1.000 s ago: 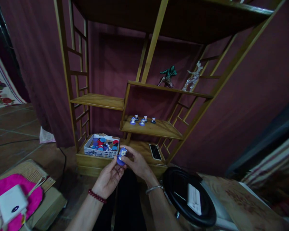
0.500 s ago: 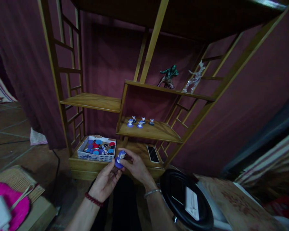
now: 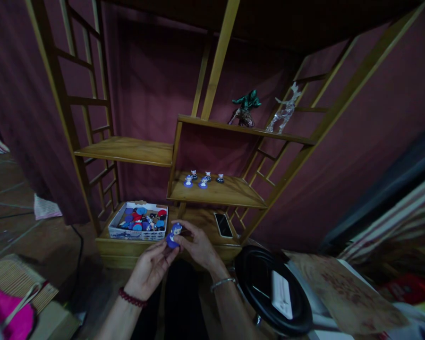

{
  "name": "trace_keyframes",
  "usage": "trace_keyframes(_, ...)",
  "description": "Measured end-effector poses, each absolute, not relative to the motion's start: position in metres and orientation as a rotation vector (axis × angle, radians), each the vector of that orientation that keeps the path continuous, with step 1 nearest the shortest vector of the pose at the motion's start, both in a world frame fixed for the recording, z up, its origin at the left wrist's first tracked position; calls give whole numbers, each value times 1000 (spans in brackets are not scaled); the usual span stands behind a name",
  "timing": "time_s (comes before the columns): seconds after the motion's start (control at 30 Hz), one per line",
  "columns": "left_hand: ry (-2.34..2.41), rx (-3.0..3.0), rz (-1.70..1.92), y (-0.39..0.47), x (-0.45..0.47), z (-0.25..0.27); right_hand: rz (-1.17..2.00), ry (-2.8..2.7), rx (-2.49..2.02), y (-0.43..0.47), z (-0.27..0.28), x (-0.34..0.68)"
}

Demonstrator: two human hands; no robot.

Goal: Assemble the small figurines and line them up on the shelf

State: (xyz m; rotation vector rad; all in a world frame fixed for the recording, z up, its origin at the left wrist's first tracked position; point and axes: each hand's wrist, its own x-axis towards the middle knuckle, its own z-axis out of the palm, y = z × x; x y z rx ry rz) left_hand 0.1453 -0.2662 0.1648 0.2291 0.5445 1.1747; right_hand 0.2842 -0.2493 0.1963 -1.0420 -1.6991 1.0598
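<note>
A small purple-and-white figurine on a round base is in front of me, tilted slightly. My right hand pinches it between thumb and index finger from the right. My left hand is at the lower left of its base, thumb and fingertips touching around it, the fingers curled loosely. Just left of the hands stands a shallow white patterned box, holding several red, blue, purple and black pieces. On the middle shelf, two purple figurines stand in front of three dark-based ones.
A phone lies on the lower wooden ledge to the right. Above are a green-and-brown statue and a clear deer ornament. A round black stool bears a white object. Wooden posts divide the shelving.
The view has shifted slightly, so the shelf's left side sits further left. Both hands keep the figurine near the same spot; the left fingers look a little straighter.
</note>
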Motion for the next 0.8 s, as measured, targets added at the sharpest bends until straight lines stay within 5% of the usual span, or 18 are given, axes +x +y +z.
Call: trace_keyframes(0.8,565,390,1240,-257,144,161,662,-1760,-1228,-240,189,267)
